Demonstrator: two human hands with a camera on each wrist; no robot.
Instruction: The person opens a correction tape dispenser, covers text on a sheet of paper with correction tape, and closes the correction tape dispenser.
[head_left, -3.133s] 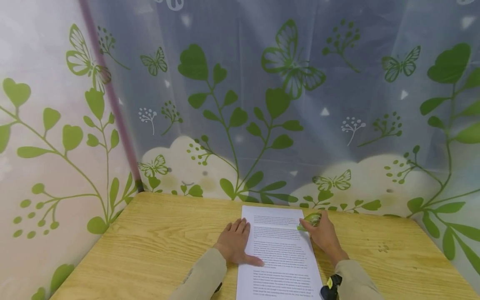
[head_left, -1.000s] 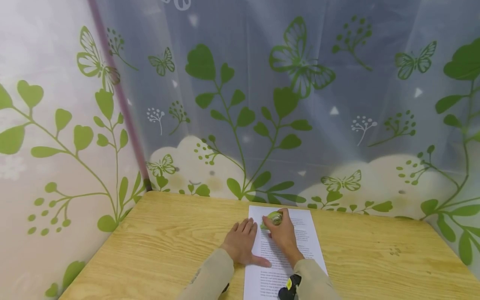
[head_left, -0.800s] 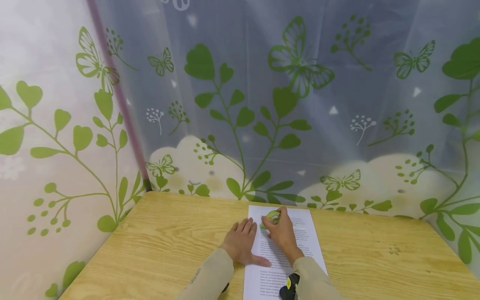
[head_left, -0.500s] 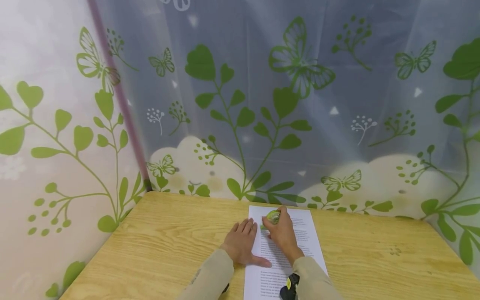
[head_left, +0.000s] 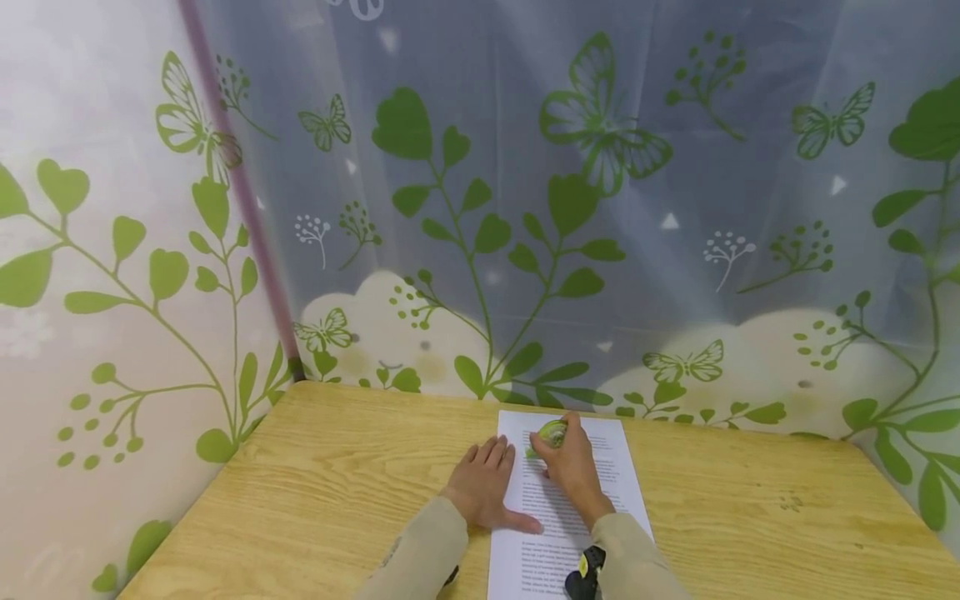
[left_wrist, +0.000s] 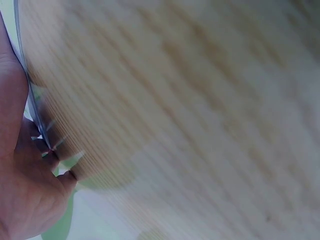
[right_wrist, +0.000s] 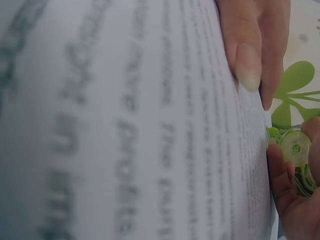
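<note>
A printed sheet of paper (head_left: pixel 570 533) lies on the wooden table, its lines of text facing up. My left hand (head_left: pixel 483 487) rests flat across its left edge, fingers straight and thumb stretched out over the text. Between thumb and fingers, my right hand (head_left: pixel 573 467) grips a green see-through correction tape (head_left: pixel 553 433), tip down over the upper lines. In the right wrist view, round reels show inside the correction tape (right_wrist: pixel 295 146), with the left hand (right_wrist: pixel 250 45) above it. The left wrist view shows part of the left hand (left_wrist: pixel 35 185) at the table surface.
The wooden table (head_left: pixel 337 483) extends to both sides of the sheet. Behind it hangs a curtain (head_left: pixel 465 208) with green leaves and butterflies, and a pale one (head_left: pixel 97 250) closes off the left side. A black device (head_left: pixel 583 575) sits on the right wrist.
From the sheet's right edge, my right hand has brought the correction tape left onto the upper text. In the last half second it has shifted slightly right. The left hand has stayed put.
</note>
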